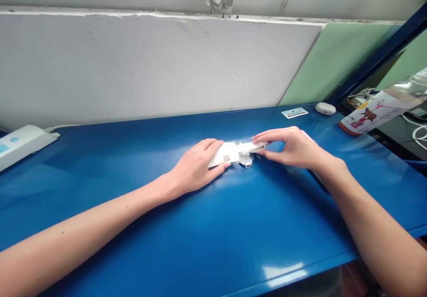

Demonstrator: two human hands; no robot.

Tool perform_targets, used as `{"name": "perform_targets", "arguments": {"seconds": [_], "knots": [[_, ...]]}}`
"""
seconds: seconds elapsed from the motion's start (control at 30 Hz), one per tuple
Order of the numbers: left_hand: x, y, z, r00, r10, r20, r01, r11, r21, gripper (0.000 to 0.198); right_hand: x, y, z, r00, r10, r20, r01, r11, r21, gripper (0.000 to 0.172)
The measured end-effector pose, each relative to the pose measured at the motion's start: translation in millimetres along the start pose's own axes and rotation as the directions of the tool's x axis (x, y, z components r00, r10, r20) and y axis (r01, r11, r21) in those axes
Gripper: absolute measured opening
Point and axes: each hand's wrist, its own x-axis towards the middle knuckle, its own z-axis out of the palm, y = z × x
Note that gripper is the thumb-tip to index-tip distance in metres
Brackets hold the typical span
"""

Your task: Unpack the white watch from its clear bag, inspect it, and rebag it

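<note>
My left hand [200, 166] is closed around the left end of a small white box [220, 154] with a dark square code printed on it. The box lies low over the blue table. At its right end, my right hand [290, 148] pinches a white flat piece [248, 147] between thumb and fingers; whether this piece is joined to the box I cannot tell. Just below it, between the hands, sits a shiny silvery, roundish thing [246, 160], too small to name. A dark-edged flat object [319, 181] lies partly hidden under my right wrist.
On the blue table [187, 239] a white power strip [25, 143] lies at the far left. A card [294, 112] and a white earbud case [325, 108] lie at the back right. A labelled plastic bottle [380, 110] leans near the right edge, by a blue post [376, 54].
</note>
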Motion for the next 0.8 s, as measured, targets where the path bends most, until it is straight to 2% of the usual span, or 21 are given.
{"name": "perform_targets", "arguments": {"seconds": [0.23,0.37,0.53,0.67,0.8], "knots": [[-0.9,-0.3,-0.3,1.0,-0.006,0.003,0.006,1.0,-0.022,0.048,2.8,-9.5,26.7,0.995,-0.099,-0.013,0.098,0.994,-0.049,0.023],[-0.3,0.3,-0.6,1.0,-0.018,0.011,0.018,1.0,-0.016,0.047,4.1,-11.0,33.5,0.993,-0.118,-0.007,0.117,0.991,-0.071,0.022],[0.0,-1.4,0.0,1.0,0.011,0.027,-0.011,1.0,-0.007,0.046,3.7,-7.6,26.2,0.99,-0.13,0.048,0.135,0.983,-0.122,0.029],[0.2,-1.4,-0.8,0.999,0.01,0.045,-0.009,1.0,-0.013,0.048,2.8,-2.8,17.1,0.981,-0.186,0.047,0.191,0.97,-0.149,0.025],[0.5,-1.6,-0.8,0.999,0.01,0.043,-0.009,1.0,-0.016,0.048,1.3,-2.6,12.6,0.985,-0.154,0.08,0.163,0.98,-0.112,0.026]]}}
